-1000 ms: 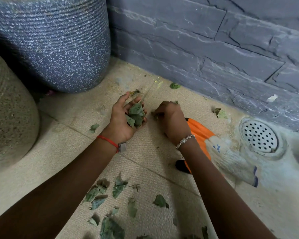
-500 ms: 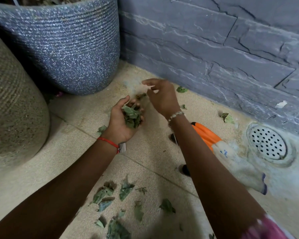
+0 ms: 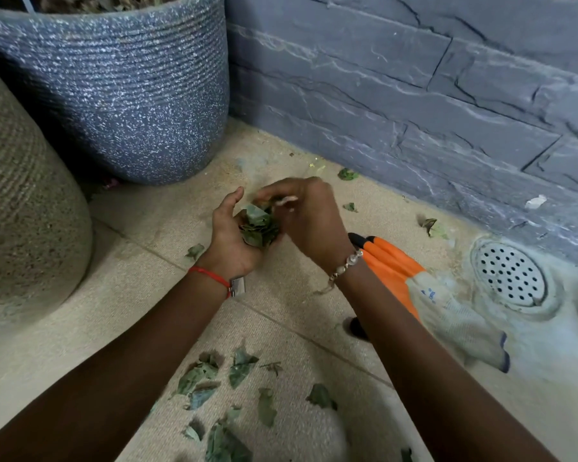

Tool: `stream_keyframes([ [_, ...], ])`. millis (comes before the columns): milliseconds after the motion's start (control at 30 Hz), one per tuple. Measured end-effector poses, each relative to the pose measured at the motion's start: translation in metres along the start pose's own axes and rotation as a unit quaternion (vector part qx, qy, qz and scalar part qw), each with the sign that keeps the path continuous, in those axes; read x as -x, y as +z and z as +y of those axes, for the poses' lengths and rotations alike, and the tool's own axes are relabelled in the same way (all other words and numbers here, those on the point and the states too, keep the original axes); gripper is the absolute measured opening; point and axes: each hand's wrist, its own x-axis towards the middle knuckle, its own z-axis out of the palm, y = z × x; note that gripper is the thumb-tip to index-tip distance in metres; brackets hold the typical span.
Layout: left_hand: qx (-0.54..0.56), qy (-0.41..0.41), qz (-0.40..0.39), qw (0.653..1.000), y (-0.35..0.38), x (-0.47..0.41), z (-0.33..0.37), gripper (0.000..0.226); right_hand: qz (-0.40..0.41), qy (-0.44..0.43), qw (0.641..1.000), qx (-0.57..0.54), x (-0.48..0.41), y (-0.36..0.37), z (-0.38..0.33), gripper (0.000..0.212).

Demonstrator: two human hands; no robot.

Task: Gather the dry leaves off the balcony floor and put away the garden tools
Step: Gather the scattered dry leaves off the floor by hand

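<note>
Dry green crumpled leaves (image 3: 257,228) sit in the left hand (image 3: 229,243), fingers curled round them. The blurred right hand (image 3: 309,221) meets them; its grip is unclear.

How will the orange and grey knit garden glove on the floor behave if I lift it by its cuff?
The orange and grey knit garden glove lies flat and creased, so it will probably hang limp. Its knit cuff looks thin, so it is likely light. The orange coated part may grip rather than slip.
</note>
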Motion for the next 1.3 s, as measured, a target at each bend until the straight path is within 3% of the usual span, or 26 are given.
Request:
stream_keyframes([
  [67,0.006,-0.005,-0.003,1.0,0.002,0.0,-0.002,0.037,-0.038,0.018,0.999,-0.012,0.004,-0.007,-0.005,0.041],
  [167,0.036,-0.035,-0.026,0.998,0.004,-0.002,-0.006,0.031,0.053,0.043,0.997,0.034,-0.017,-0.03,0.022,0.047],
  [233,0.041,-0.047,-0.028,0.998,0.003,-0.001,-0.01,0.03,0.006,0.068,0.982,0.175,-0.035,-0.044,0.054,0.046],
  [333,0.035,-0.054,-0.038,0.997,0.005,0.002,-0.013,0.03,-0.135,0.082,0.927,0.341,-0.047,-0.052,0.089,0.043],
  [500,0.021,-0.056,-0.039,0.997,0.007,0.002,-0.018,0.029,-0.19,0.071,0.903,0.379,-0.037,-0.063,0.099,0.046],
  [600,0.016,-0.061,-0.042,0.997,0.01,0.002,-0.023,0.028,-0.166,0.054,0.899,0.401,-0.028,-0.069,0.103,0.035],
  [833,-0.002,-0.073,-0.051,0.996,0.021,0.009,-0.035,0.028,-0.07,0.114,0.929,0.345,-0.02,-0.071,0.102,0.01],
  [1000,-0.015,-0.074,-0.052,0.996,0.027,0.013,-0.04,0.029,0.097,0.131,0.983,0.085,-0.002,-0.082,0.055,0.007],
  [1133,-0.008,-0.081,-0.056,0.995,0.029,0.015,-0.046,0.032,0.012,0.082,0.995,-0.059,0.014,-0.074,0.022,0.011],
  [1233,-0.017,-0.078,-0.049,0.996,0.03,0.016,-0.047,0.028,0.034,0.072,0.997,-0.026,0.005,-0.07,0.029,0.01],
  [1300,-0.013,-0.077,-0.042,0.996,0.028,0.016,-0.046,0.024,0.052,0.096,0.99,0.089,-0.005,-0.071,0.048,0.019],
])
